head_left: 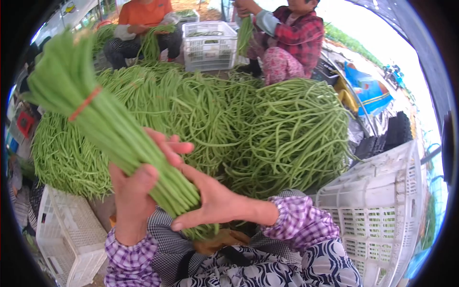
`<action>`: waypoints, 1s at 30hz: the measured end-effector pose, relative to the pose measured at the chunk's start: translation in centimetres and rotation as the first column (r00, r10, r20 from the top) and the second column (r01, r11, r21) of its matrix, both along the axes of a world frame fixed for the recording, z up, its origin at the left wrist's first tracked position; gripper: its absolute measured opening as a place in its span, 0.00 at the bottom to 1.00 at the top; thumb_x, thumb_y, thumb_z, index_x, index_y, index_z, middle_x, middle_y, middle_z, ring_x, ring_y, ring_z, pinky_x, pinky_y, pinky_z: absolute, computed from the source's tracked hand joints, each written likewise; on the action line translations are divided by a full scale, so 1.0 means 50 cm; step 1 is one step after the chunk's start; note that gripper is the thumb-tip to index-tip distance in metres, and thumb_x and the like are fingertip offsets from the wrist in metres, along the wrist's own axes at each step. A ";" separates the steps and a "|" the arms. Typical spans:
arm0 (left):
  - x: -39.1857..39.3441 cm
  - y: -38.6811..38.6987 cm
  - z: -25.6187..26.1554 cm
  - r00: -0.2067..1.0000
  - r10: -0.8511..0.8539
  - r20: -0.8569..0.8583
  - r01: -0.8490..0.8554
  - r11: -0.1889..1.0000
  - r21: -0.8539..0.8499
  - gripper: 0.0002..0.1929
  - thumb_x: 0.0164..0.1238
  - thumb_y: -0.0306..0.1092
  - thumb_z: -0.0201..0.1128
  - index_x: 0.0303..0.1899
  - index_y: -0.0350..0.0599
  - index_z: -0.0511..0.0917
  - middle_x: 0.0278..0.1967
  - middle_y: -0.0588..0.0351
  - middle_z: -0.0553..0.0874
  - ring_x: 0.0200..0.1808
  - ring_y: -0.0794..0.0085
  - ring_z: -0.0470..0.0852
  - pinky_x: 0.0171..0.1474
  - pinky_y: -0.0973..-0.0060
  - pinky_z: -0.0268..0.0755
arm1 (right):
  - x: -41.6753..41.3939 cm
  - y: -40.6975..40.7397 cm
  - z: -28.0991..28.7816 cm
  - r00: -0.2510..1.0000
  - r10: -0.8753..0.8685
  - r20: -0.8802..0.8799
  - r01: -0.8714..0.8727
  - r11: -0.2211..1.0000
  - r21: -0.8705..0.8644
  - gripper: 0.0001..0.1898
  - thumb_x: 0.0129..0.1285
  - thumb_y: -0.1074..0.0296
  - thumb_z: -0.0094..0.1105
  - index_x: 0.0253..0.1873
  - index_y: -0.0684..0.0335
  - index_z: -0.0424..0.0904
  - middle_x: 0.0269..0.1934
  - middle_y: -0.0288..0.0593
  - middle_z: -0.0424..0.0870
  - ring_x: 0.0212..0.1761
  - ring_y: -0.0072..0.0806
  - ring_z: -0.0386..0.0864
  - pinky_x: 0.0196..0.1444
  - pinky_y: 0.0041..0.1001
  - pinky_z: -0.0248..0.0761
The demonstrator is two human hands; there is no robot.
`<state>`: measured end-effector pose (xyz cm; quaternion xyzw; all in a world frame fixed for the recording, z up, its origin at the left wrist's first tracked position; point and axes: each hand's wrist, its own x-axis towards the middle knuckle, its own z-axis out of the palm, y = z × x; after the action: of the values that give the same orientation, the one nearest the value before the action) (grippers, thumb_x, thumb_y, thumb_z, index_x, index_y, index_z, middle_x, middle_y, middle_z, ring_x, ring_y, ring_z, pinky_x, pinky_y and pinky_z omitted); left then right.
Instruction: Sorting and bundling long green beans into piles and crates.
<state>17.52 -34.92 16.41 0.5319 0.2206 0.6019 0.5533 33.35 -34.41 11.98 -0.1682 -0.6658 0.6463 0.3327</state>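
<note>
A thick bundle of long green beans [118, 132] slants across the view in front of me, its upper end at the upper left. An orange-red band [85, 103] circles the bundle near that upper end. My left hand [138, 190] grips the middle of the bundle, thumb on the near side. Lower down, my right hand [215, 202] is closed around the bundle near its lower end. Behind the bundle, a large heap of loose long beans [294, 132] spreads across the ground.
White plastic crates stand at the lower left [71, 229], at the right [373, 211] and beyond the heap [209, 46]. Two people sit across the heap, one in an orange top [145, 14], one in a red checked shirt [299, 32], both holding beans. A blue bag [369, 89] lies at the right.
</note>
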 end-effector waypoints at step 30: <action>-0.176 -0.088 -0.168 0.781 -0.231 -0.580 0.006 0.932 -0.364 0.22 0.63 0.35 0.61 0.58 0.38 0.73 0.46 0.47 0.84 0.52 0.63 0.81 0.59 0.67 0.71 | 0.329 0.017 0.093 0.724 -0.394 -0.566 0.165 0.896 -0.412 0.16 0.58 0.62 0.59 0.49 0.62 0.72 0.28 0.35 0.77 0.28 0.29 0.76 0.34 0.30 0.69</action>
<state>8.70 -39.32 8.03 0.6068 0.4547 0.3120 0.5725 49.79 -33.54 16.63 -0.0928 -0.3601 0.7087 0.5996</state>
